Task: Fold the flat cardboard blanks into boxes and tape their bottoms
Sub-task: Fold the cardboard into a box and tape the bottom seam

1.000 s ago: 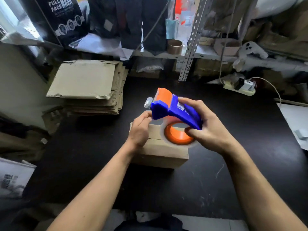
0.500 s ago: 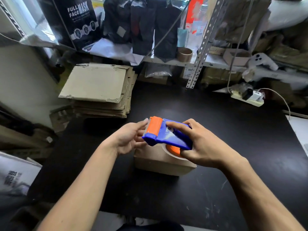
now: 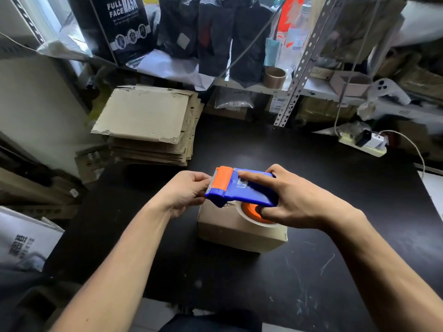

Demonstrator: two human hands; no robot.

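A small folded cardboard box (image 3: 230, 230) sits on the black table (image 3: 335, 271) in the middle of the head view. Above it my right hand (image 3: 294, 200) grips a blue and orange tape dispenser (image 3: 242, 188), its roll with an orange core lying over the box top. My left hand (image 3: 184, 191) is at the dispenser's toothed orange end, its fingers curled and pinching there; the tape end itself is too small to make out. A stack of flat cardboard blanks (image 3: 146, 123) lies at the table's far left.
Behind the table stands a metal shelf (image 3: 297, 68) crowded with bags, a tape roll (image 3: 275, 76) and a small open box (image 3: 350, 85). A power strip (image 3: 364, 144) with a cable lies at the back right. Cartons and papers fill the floor at the left.
The dispenser has tipped from upright to lying flat over the box and dropped lower. My left hand left the box top and came to the dispenser's cutter end.
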